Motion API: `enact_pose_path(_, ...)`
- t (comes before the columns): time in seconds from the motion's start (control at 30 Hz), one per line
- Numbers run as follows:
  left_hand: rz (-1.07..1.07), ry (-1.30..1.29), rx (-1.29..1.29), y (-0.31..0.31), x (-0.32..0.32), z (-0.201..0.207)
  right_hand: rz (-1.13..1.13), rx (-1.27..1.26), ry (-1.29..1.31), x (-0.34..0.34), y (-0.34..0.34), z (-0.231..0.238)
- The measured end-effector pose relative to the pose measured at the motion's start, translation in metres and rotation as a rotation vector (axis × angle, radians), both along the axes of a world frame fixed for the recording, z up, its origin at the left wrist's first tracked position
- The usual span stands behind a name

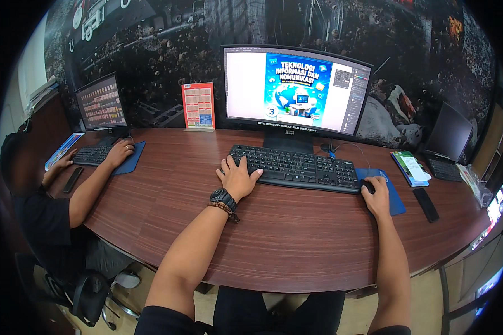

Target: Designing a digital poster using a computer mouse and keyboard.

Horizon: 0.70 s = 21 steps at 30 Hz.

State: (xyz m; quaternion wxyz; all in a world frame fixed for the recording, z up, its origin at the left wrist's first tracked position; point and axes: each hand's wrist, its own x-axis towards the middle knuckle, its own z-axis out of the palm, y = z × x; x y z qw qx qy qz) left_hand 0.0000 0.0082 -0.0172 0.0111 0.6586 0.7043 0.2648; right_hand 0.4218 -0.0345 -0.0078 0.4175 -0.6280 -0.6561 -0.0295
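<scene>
A: Right, on to the two-handed work at the keyboard (pixel 304 168) and mouse (pixel 367 187). How best to handle it?

B: Better, probably, to keep the left hand (pixel 238 177) light at the keyboard's left end, and press only on purpose. Steer the mouse in small, smooth strokes, well inside the blue pad (pixel 395 202). Watch the monitor (pixel 245 86) (with a bright blue page (pixel 279 103) up there), not the keys.

A: Any word on posture?

B: Best to stay low and loose, most likely, without leaning hard on the front edge.

A: Now over to the grip! Starting left?

B: Spread there, with fingers well apart, on or just above the keys. Clamped on nothing. Impossible to tell about any key pressed.

A: And across to the right hand (pixel 378 192)?

B: Closed over the mouse, curled from above, with fingers draped forward. Again, hard to tell about a click.

A: And where to find that mouse?

B: On the left part of the blue pad, just beside the keyboard's right end, partly hidden under the hand.
</scene>
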Motion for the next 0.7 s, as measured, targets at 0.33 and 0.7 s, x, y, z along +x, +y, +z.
enact_pose_path(0.33,0.001,-0.001,-0.001,-0.0014,0.0005,0.0017,0.000,0.014,-0.010,0.0015,0.0010,-0.0012)
enact_pose_path(0.7,-0.005,-0.013,-0.030,-0.0020,0.0016,0.0044,-0.001,0.012,0.003,0.0026,0.0019,-0.0009)
